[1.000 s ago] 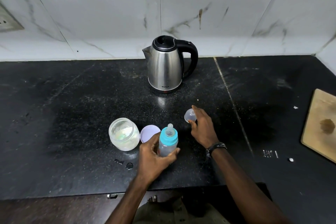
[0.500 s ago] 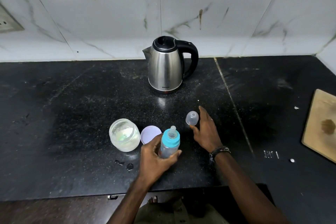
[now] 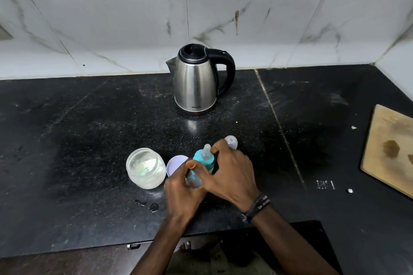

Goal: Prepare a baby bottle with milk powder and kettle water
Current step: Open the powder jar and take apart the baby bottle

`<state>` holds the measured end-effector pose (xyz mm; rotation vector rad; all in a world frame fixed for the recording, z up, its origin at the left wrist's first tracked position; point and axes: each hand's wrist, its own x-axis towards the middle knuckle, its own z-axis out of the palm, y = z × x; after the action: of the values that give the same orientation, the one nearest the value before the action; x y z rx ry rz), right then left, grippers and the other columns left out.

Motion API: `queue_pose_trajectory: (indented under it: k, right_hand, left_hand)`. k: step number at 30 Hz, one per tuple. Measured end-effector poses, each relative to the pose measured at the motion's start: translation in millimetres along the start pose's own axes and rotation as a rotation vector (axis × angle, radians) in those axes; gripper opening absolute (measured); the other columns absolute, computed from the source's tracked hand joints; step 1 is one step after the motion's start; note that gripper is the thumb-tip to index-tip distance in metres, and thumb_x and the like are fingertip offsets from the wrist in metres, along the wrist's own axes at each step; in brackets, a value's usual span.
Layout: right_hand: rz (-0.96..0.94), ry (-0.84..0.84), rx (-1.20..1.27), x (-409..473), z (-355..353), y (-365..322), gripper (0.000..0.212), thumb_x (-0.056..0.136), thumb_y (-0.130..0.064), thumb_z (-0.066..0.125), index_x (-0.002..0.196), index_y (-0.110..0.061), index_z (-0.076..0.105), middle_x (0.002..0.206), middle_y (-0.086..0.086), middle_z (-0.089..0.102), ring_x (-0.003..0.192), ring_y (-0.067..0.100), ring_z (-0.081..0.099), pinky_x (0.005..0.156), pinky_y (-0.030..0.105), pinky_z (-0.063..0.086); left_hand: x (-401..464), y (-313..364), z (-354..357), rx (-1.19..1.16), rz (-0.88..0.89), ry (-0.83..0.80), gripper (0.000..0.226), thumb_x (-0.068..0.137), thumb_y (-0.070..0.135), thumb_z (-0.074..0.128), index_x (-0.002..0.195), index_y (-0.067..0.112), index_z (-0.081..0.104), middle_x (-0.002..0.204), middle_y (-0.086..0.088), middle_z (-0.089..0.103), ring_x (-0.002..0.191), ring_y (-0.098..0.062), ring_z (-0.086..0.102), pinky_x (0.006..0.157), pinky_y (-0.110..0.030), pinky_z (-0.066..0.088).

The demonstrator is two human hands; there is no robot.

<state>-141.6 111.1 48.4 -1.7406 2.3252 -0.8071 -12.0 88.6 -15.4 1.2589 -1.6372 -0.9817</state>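
One bottle, one kettle, one jar, one lid, one cap.
My left hand grips the bottle; my right hand (off the cap now) clasps its teal collar.

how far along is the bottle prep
Early. Done: the clear cap is off and stands behind the hands; the powder jar is open, its lid beside it. In hand: left hand grips the bottle, right hand grips its teal collar, still on. Left: powder, water from the kettle, closing up.
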Motion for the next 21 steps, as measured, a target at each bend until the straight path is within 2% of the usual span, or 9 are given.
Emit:
queue_pose_trajectory:
  k: [3, 6, 9, 12, 14, 16, 18, 21]
  right_hand:
    - [0.057, 0.081, -0.096, 3.8, 0.0, -8.9, 0.074, 0.068, -0.092, 0.040, 0.082, -0.020, 0.046, 0.071, 0.001, 0.066, 0.066, 0.028, 0.066, 0.054, 0.029, 0.030]
    - [0.101, 0.127, -0.151, 9.3, -0.4, -13.2, 0.074, 0.066, -0.094, 0.041, 0.074, -0.021, 0.042, 0.069, 0.002, 0.066, 0.065, 0.029, 0.067, 0.053, 0.028, 0.030]
    - [0.129, 0.087, -0.138, 13.6, 2.5, -15.0, 0.072, 0.066, -0.093, 0.043, 0.073, -0.022, 0.042, 0.072, 0.002, 0.067, 0.070, 0.029, 0.068, 0.055, 0.028, 0.032]
    - [0.132, 0.053, -0.057, 15.8, 2.4, -15.0, 0.055, 0.066, -0.076, 0.058, 0.072, -0.023, 0.041, 0.063, -0.008, 0.056, 0.070, 0.028, 0.065, 0.056, 0.026, 0.033]
    - [0.080, 0.047, 0.002, 17.6, -1.2, -13.2, 0.046, 0.063, -0.064, 0.063, 0.068, -0.025, 0.039, 0.055, -0.017, 0.035, 0.065, 0.025, 0.061, 0.058, 0.026, 0.036]
    - [-0.033, 0.026, 0.054, 18.8, -5.7, -8.5, 0.044, 0.060, -0.061, 0.062, 0.065, -0.026, 0.035, 0.052, -0.019, 0.030, 0.059, 0.022, 0.053, 0.062, 0.027, 0.039]
    - [-0.155, -0.042, 0.108, 19.8, -10.9, -2.8, 0.043, 0.059, -0.062, 0.058, 0.064, -0.026, 0.036, 0.050, -0.015, 0.039, 0.055, 0.015, 0.045, 0.064, 0.028, 0.038]
    - [-0.253, -0.137, 0.239, 19.4, -17.9, 2.2, 0.037, 0.063, -0.054, 0.066, 0.070, -0.021, 0.050, 0.059, -0.009, 0.059, 0.054, 0.005, 0.048, 0.070, 0.029, 0.043]
  left_hand:
    - [-1.2, 2.8, 2.4, 0.099, 0.068, 0.024, 0.055, 0.068, 0.054, 0.066, 0.096, 0.007, 0.074, 0.071, -0.010, 0.069, 0.059, -0.040, 0.062, 0.053, -0.044, 0.053]
    - [-5.1, 8.4, 2.6, 0.184, 0.125, 0.050, 0.066, 0.066, 0.065, 0.067, 0.099, 0.009, 0.077, 0.064, -0.007, 0.070, 0.052, -0.034, 0.061, 0.051, -0.031, 0.042]
    - [-7.9, 10.5, 1.1, 0.250, 0.166, 0.077, 0.069, 0.068, 0.064, 0.070, 0.102, 0.004, 0.079, 0.064, -0.009, 0.072, 0.048, -0.035, 0.064, 0.049, -0.031, 0.046]
    - [-9.2, 14.6, -1.4, 0.278, 0.146, 0.059, 0.062, 0.065, 0.055, 0.081, 0.106, 0.009, 0.080, 0.064, -0.007, 0.074, 0.049, -0.030, 0.066, 0.050, -0.034, 0.050]
    - [-8.0, 17.9, -3.3, 0.166, 0.044, 0.008, 0.051, 0.064, 0.054, 0.079, 0.101, 0.020, 0.081, 0.066, -0.002, 0.074, 0.054, -0.019, 0.065, 0.055, -0.033, 0.054]
    - [-5.8, 17.4, -4.7, -0.110, -0.079, -0.094, 0.033, 0.059, 0.039, 0.080, 0.088, 0.022, 0.079, 0.069, 0.003, 0.075, 0.061, -0.005, 0.063, 0.059, -0.030, 0.056]
    - [-4.9, 11.7, -7.8, -0.300, -0.080, -0.214, 0.025, 0.060, 0.018, 0.084, 0.083, 0.016, 0.077, 0.073, 0.004, 0.077, 0.068, 0.000, 0.064, 0.064, -0.021, 0.055]
    - [-2.7, 5.0, -15.3, -0.382, -0.035, -0.329, 0.025, 0.064, 0.003, 0.084, 0.084, 0.017, 0.078, 0.080, 0.000, 0.080, 0.076, -0.005, 0.070, 0.071, -0.024, 0.058]
